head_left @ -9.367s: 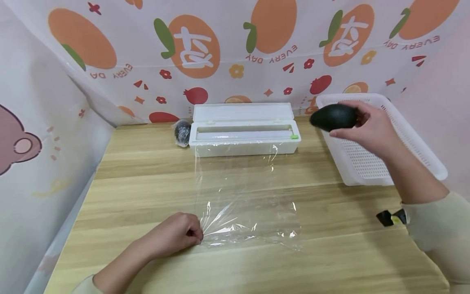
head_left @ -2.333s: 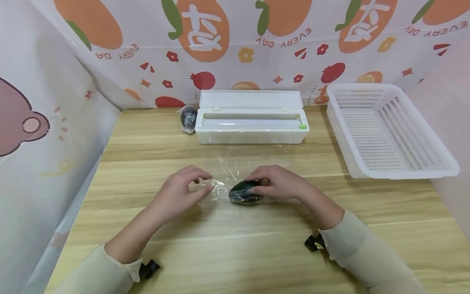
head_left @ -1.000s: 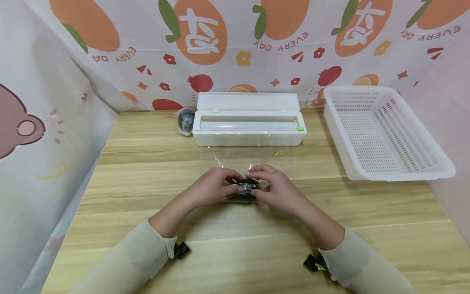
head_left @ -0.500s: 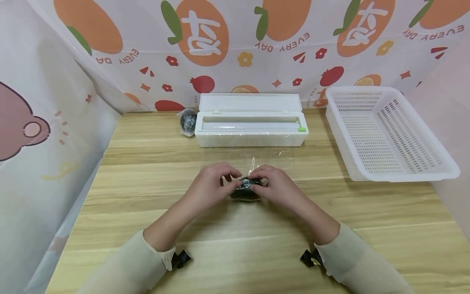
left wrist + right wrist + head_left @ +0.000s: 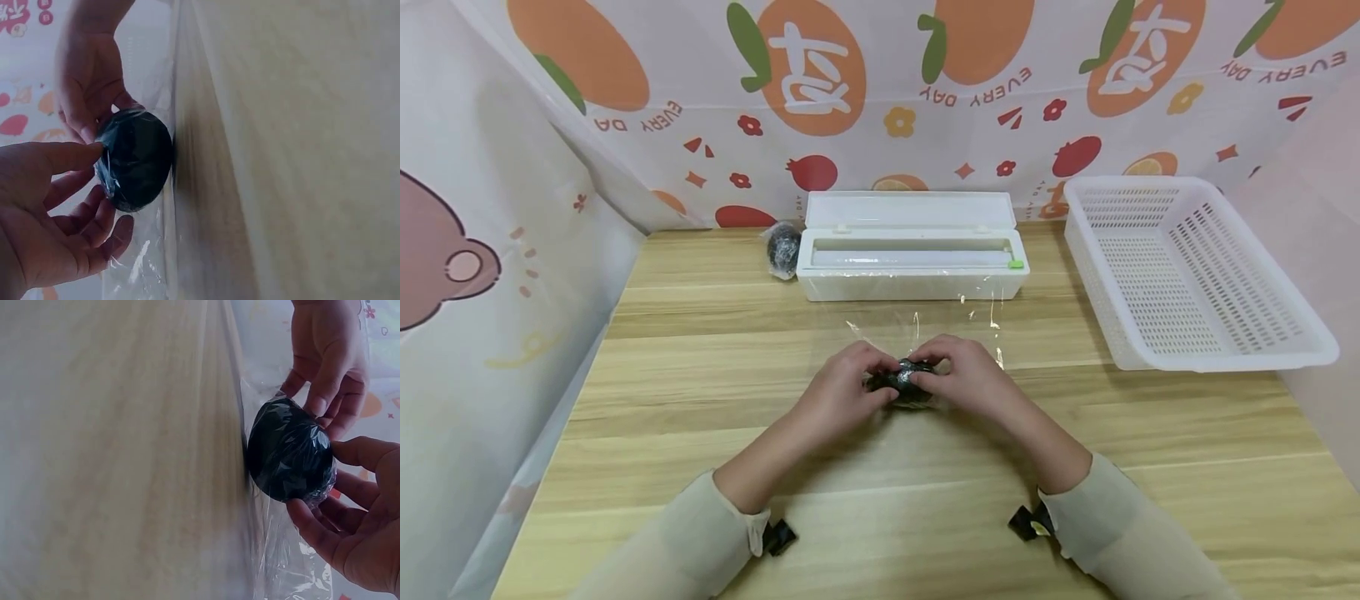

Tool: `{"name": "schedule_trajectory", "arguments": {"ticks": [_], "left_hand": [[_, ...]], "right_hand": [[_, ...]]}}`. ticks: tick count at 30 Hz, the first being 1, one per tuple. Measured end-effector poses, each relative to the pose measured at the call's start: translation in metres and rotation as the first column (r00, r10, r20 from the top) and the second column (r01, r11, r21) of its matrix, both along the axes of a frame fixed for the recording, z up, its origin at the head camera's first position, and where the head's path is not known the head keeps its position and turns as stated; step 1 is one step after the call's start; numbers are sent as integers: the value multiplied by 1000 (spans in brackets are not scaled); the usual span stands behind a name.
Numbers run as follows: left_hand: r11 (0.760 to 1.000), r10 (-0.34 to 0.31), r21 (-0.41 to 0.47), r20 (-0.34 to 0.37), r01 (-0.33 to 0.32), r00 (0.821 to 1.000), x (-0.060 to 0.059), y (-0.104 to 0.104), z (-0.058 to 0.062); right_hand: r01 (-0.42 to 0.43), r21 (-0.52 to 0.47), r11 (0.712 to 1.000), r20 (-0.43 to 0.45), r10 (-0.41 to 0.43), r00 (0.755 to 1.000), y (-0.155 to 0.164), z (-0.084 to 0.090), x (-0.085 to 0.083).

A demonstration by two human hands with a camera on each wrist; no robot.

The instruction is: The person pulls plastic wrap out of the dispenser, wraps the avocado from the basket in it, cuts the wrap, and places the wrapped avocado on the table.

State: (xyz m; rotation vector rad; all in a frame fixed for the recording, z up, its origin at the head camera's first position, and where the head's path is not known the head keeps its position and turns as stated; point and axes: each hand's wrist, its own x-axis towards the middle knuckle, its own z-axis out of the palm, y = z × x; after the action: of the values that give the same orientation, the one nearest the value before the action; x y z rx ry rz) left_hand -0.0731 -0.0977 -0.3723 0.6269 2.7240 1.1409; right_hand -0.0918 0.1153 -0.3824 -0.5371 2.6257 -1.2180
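Note:
A dark green avocado (image 5: 914, 393), partly covered in crinkled cling film, lies on the wooden table between both hands. My left hand (image 5: 842, 383) holds its left end, thumb in front and fingers behind. At the other end, my right hand (image 5: 964, 377) grips it with thumb and fingertips. In the left wrist view, film clings tightly over the avocado (image 5: 139, 159). The right wrist view shows wrinkled film across the avocado (image 5: 289, 453) and a loose sheet trailing beside it. Clear cling film (image 5: 917, 321) stretches back to the white dispenser box (image 5: 913, 288), whose lid is up.
A small film-wrapped dark object (image 5: 784, 250) sits against the dispenser's left end. On the right stands a white perforated basket (image 5: 1120, 342). A green slider (image 5: 1016, 264) is at the box's right front edge. A printed cloth (image 5: 898, 83) hangs behind the table.
Earlier, the right hand carried the bare avocado from by the basket while the left held the film's edge. Since then film has gone round it, and the left hand has joined the right on it.

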Motion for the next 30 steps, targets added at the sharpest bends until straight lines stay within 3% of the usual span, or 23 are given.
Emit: {"name": "schedule_trajectory", "arguments": {"ticks": [4,11,20,26,30], "left_hand": [[1000,15,25,61,-17,998,-6,-3,-4],[999,-12,41,96,8,995,-13,-7,-9],[999,-37,4,139,37,990,-19,-8,-4],[999,-53,-3,154,54,987,-25,-5,1],[999,-54,3,173,54,984,-27,-4,1]], "right_hand": [[16,-23,1000,24,-15,1000,0,0,-2],[22,-28,999,65,-20,998,3,-2,-4],[83,-30,996,46,-81,996,14,12,-7],[29,-127,992,144,-10,990,1,20,-9],[-17,-71,997,119,25,993,-5,19,-12]]}}
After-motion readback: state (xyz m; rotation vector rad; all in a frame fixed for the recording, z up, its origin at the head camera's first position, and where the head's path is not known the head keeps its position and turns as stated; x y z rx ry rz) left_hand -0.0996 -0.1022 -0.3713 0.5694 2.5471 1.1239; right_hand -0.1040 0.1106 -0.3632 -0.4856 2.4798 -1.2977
